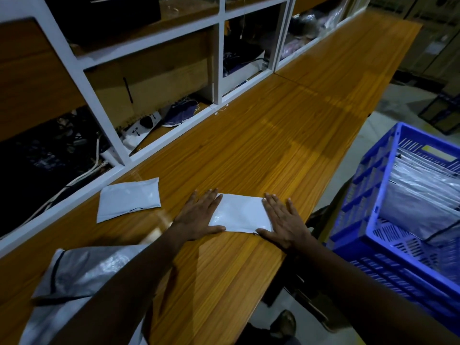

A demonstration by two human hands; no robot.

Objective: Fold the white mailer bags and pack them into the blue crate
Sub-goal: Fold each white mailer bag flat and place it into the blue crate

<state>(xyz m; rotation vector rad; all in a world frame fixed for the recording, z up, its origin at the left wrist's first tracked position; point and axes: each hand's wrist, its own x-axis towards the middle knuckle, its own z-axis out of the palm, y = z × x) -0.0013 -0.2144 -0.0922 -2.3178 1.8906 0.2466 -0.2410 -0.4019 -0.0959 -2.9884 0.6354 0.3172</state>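
Left hand [199, 219]: flat, with fingers straight and slightly spread, its palm pressing the left end of the folded bag. It grips nothing.
Right hand [286, 224]: also flat and spread, pressing the right end of the same bag, with the thumb along the bag's near edge.
Folded bag [239, 215]: a white mailer folded to a small rectangle, lying on the surface between the two hands, near the surface's right edge.
Second folded bag [129, 199]: white, lying flat to the left of the left hand and apart from it, close to the shelf frame.
Unfolded bags [82, 272]: a crumpled grey-white pile at the near left of the surface, partly hidden by the left forearm.
Blue crate [361, 195]: off the surface to the right, beside the right arm, open-topped with slotted walls.
Bags in crate [423, 190]: shiny pale bags stacked toward the far side; part of the slotted bottom shows nearer.
Surface [273, 133]: a long top of striped wood, running away to the upper right.
Shelf frame [99, 100]: white, along the surface's left side. Its bays hold a power strip [146, 123], white cables [82, 175] and dark blue packets [181, 113].
In the way: the right hand and forearm lie between the folded bag and the crate.
Floor: a shoe [283, 322] shows below the surface's near edge.
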